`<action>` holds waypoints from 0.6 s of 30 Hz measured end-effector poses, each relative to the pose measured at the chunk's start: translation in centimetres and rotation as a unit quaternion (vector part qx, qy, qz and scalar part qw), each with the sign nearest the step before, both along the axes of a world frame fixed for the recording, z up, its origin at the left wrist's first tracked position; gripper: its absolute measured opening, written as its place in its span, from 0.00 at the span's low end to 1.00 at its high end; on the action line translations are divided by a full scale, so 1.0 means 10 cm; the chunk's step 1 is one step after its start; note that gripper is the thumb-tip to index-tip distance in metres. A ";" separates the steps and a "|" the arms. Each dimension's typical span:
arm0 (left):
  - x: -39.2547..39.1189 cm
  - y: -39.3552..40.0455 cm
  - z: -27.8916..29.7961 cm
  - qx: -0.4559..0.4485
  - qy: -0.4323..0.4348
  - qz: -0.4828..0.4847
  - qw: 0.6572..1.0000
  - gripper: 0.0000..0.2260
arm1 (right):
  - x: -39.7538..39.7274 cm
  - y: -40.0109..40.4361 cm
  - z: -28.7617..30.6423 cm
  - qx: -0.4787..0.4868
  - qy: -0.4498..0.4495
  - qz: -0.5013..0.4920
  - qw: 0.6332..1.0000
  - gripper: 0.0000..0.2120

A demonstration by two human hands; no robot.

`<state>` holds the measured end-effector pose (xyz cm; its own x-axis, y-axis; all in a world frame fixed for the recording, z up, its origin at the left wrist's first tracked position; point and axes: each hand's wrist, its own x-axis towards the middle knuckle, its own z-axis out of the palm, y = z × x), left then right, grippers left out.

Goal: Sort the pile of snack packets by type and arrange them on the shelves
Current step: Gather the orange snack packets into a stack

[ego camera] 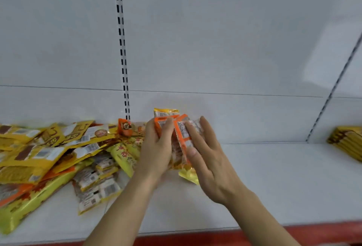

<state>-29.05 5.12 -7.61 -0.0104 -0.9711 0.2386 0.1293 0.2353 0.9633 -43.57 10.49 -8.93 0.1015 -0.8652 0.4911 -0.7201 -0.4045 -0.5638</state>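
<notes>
A loose pile of yellow and orange snack packets covers the left part of the white shelf. Above the shelf's middle, my left hand grips a small bunch of orange-edged packets held upright, fingers curled round their left side. My right hand lies against the bunch's right side with fingers nearly straight, thumb on the front. A yellow packet edge sticks out below the bunch.
A neat stack of yellow packets lies at the far right of the shelf. A slotted upright runs up the white back panel. A red strip lines the shelf's front edge.
</notes>
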 end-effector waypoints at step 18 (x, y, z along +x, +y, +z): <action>-3.74 0.23 -0.26 0.130 0.046 -0.215 0.967 0.16 | -3.52 0.61 -0.19 0.001 -0.005 -0.223 0.975 0.29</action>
